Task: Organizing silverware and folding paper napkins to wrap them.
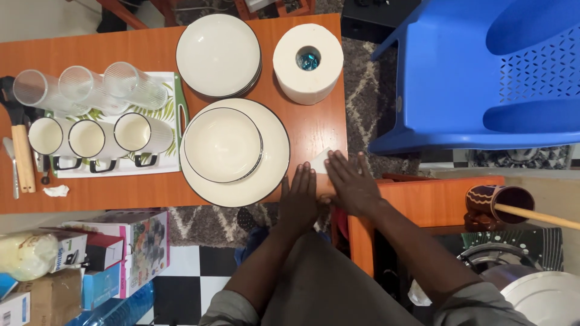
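Both hands flat at the lower right edge of the bench point(121, 187) — left hand point(300, 202) and right hand point(352, 184) lie open-palmed, fingers straight, pressing a white paper napkin point(319, 160), gripping nothing. Just left sits a big plate point(275, 151) carrying a bowl point(223, 145); a tissue roll point(308, 63) stands above, toward upper centre.

Person, head view: two bare forearms, left hand point(299, 196) and right hand point(352, 184), no rings, watch or bracelets visible. Grey sleeves, pushed up near the elbows, soft fabric with rolled cuffs. Dark grey garment over the lap, plain, with no visible pattern or markings
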